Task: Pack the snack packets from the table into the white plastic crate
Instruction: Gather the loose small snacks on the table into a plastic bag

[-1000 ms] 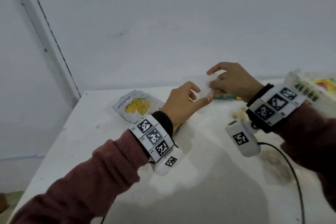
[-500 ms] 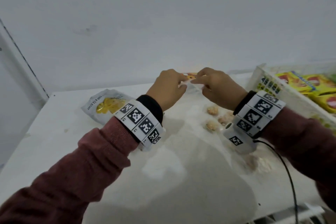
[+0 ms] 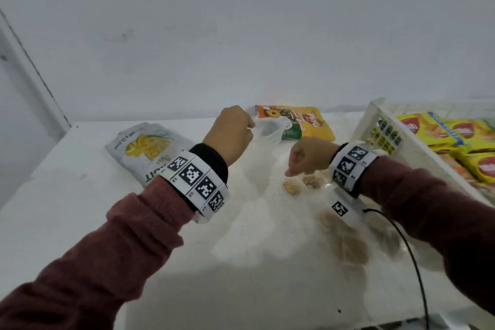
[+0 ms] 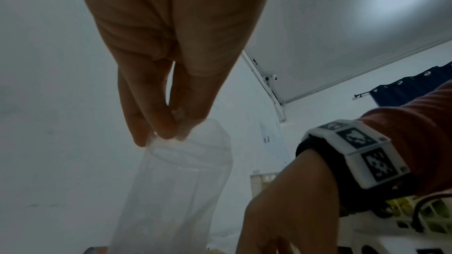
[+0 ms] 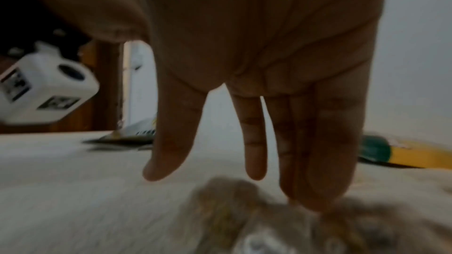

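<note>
My left hand (image 3: 232, 133) pinches the top rim of an empty clear plastic bag (image 3: 267, 134) above the table; the left wrist view shows thumb and fingertips (image 4: 166, 128) closed on the bag (image 4: 176, 181), which hangs open. My right hand (image 3: 308, 156) is low over several loose tan snack pieces (image 3: 292, 187); its fingers (image 5: 254, 142) point straight down, nearly touching the pieces (image 5: 227, 200), and hold nothing. A white chips packet (image 3: 144, 150) lies at the left and an orange-yellow packet (image 3: 302, 122) behind the bag. The white crate (image 3: 375, 120) stands at the right.
Several yellow packets (image 3: 428, 128) lie inside the crate. More brownish smudges or crumbs (image 3: 345, 238) mark the white table (image 3: 67, 209) near my right wrist. A black cable (image 3: 407, 249) runs from that wrist toward the table's front edge. A white wall stands close behind.
Half a second ago both hands held the clear bag up together. My right hand has let go and dropped to the loose pieces; the left hand alone keeps the bag.
</note>
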{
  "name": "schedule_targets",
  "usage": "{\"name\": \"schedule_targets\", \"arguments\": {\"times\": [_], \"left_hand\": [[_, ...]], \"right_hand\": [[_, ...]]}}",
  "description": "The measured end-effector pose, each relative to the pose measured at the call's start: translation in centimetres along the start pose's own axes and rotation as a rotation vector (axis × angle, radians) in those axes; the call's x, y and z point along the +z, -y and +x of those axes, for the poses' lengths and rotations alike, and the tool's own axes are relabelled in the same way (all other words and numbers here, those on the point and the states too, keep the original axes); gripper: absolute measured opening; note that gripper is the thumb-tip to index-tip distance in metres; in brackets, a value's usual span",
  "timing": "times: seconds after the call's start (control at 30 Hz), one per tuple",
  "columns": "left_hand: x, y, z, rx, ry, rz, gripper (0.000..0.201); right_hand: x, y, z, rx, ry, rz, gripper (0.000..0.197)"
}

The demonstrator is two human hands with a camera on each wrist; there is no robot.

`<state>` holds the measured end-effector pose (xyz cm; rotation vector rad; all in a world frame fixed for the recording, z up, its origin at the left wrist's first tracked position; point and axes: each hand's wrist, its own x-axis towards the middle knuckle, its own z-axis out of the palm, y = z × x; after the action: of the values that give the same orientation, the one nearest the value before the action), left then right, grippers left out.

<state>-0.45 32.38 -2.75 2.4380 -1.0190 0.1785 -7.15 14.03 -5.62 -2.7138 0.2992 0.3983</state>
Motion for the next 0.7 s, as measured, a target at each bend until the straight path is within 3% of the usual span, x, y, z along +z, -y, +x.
{"name": "schedule_targets", "arguments": {"times": [0.07,0.2,0.33,0.43,0.57,0.63,0.7], "left_hand": [[0.3,-0.2,0.0,-0.012,0.025,0.022,0.03],[0.6,-0.1,0.2,-0.033,0.047,0.025,0.03],[0.8,0.0,0.6,-0.064,0.035,0.015,0.028],[0.8,0.0,1.0,-0.078,0.03,0.021,0.028],[1.0,-0.3,1.6,-0.076,0.034,0.05,0.029],[1.1,-0.5,2.0,-0.079,0.018,0.048,0.026],[1.1,-0.8,2.2,-0.078,-0.005,0.021,0.023]], "right_hand": [[1.5,0.6,0.6,0.027,0.088,-0.252,0.043],[3.2,1.9,1.5,-0.046,0.168,-0.509,0.055],[1.8,2.6,1.4,-0.102,0.168,-0.507,0.023],[-2.1,2.5,0.1,-0.268,0.09,-0.255,0.018],[-7.1,3.3,-2.8,-0.506,0.043,0.436,0.019],[-7.9,3.4,-3.0,-0.581,-0.091,0.518,0.017],[-7.4,3.5,-2.2,-0.572,-0.26,0.402,0.019]]}}
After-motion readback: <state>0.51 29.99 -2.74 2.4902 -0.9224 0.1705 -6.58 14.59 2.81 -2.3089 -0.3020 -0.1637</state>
